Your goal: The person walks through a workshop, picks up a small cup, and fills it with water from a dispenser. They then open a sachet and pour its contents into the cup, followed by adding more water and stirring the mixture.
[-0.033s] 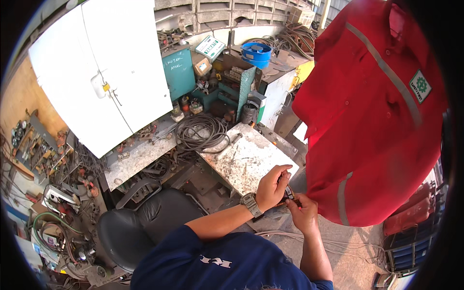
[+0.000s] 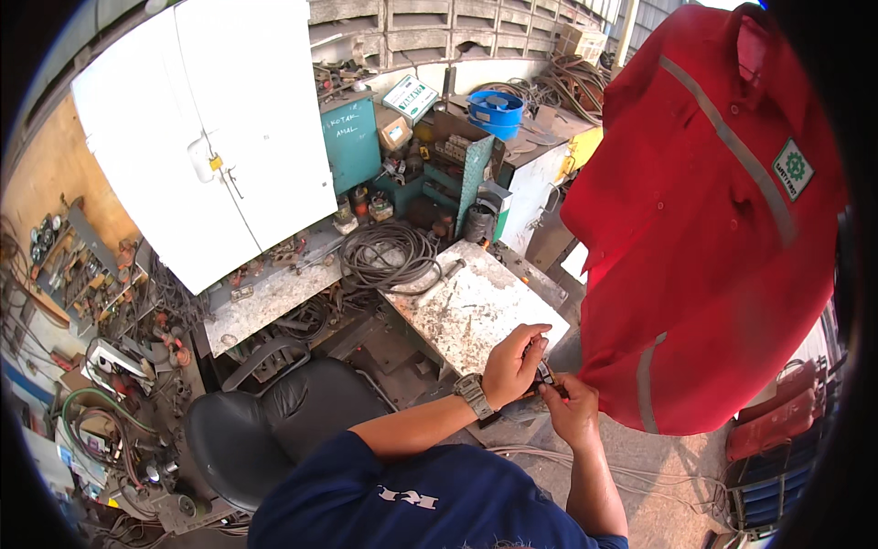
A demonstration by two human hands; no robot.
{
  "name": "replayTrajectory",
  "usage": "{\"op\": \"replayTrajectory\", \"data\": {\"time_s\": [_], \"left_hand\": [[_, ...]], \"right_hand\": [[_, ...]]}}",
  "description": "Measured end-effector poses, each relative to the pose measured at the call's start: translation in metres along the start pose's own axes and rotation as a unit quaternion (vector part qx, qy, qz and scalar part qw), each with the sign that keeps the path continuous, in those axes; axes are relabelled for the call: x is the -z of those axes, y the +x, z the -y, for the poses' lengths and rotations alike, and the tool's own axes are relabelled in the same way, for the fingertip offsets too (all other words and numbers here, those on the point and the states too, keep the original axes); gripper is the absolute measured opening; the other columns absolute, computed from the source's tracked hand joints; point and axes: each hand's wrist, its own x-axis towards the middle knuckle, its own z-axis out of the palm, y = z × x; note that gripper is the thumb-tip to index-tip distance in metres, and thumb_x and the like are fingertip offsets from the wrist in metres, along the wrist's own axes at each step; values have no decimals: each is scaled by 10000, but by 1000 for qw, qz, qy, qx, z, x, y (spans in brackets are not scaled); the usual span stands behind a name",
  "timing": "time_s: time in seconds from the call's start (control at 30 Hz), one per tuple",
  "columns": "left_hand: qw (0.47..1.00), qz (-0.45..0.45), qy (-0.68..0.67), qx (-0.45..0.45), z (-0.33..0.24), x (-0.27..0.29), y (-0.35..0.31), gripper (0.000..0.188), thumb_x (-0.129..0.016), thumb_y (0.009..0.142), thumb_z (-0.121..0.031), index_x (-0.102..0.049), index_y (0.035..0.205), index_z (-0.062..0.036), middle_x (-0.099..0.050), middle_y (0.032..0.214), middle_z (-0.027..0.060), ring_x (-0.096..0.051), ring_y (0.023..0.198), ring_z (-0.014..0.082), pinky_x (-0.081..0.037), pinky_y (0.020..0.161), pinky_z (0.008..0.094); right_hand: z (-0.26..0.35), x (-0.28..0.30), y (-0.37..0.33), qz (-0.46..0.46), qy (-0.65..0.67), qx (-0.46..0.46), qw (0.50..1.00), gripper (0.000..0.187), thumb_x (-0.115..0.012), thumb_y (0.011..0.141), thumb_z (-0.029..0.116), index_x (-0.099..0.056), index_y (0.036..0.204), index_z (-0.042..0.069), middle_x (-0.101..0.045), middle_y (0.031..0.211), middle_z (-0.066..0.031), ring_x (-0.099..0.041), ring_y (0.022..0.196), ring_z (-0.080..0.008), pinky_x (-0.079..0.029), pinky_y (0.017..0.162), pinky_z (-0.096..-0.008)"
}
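My left hand [image 2: 512,368], with a watch [image 2: 474,395] on its wrist, is closed, its fingers bent toward the right hand. What its fingertips grip is too small to make out. My right hand [image 2: 575,408] is closed around a small dark hand tool [image 2: 544,373] with a shiny metal part and a bit of red or orange by the fingers. Its exact kind is hidden by both hands. The hands nearly meet just past the near corner of a stained white tabletop [image 2: 485,306]. A red work shirt [image 2: 695,247] with grey stripes hangs close to the right hand.
A black chair [image 2: 302,421] stands left of the table. Coiled dark cable [image 2: 389,256] lies at the table's far left. Behind are a white cabinet [image 2: 210,137], a teal box [image 2: 352,142] and a blue round container [image 2: 496,112]. Hoses [image 2: 631,476] trail on the floor.
The whole view has shifted slightly, so the background sits a little lower and further right. Both hands stay close together around the small tool, with only slight finger movement.
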Motion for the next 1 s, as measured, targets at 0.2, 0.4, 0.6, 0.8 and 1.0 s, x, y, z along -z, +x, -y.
{"op": "replayTrajectory", "data": {"time_s": [0.2, 0.4, 0.6, 0.8, 1.0], "left_hand": [[987, 6, 158, -32, -23, 8, -71, 268, -605, 1048, -52, -654, 1309, -23, -664, 939, 106, -659, 811, 171, -534, 728, 322], [987, -34, 143, 61, -38, 13, -173, 365, -625, 1064, -157, -593, 1416, -64, -676, 1116, 109, -681, 946, 189, -550, 824, 326], [946, -247, 13, 211, -44, 61, -281, 474, -550, 1123, -275, -479, 1500, 3, -612, 1392, 139, -609, 1230, 186, -495, 1071, 345], [926, -16, -67, 371, -52, 82, -394, 454, -566, 1116, -288, -548, 1448, 21, -601, 1444, 175, -556, 1363, 209, -423, 1168, 352], [907, -18, 19, 421, -97, 130, -462, 419, -627, 1081, -275, -640, 1378, 21, -615, 1441, 177, -544, 1385, 233, -427, 1173, 365]], "right_hand": [[-30, -10, -28, 83, 31, 61, 994, 149, -785, 927, 124, -702, 885, 8, -667, 695, -107, -593, 598, -138, -485, 591, -338], [-61, -6, -72, 170, -32, 237, 956, 114, -784, 925, 139, -739, 899, 38, -699, 762, -152, -660, 642, -221, -514, 626, -380], [-29, 42, -72, 392, 301, 86, 865, 233, -722, 1013, 156, -715, 864, -24, -713, 801, -27, -620, 723, -111, -497, 683, -285], [-66, 22, -67, 185, -304, 290, 888, 174, -715, 916, 234, -754, 850, 78, -759, 836, -121, -735, 774, -325, -570, 698, -464], [-67, -44, -110, 269, -294, 273, 876, 201, -708, 904, 318, -759, 899, 123, -741, 885, -133, -720, 887, -378, -568, 780, -509]]}}
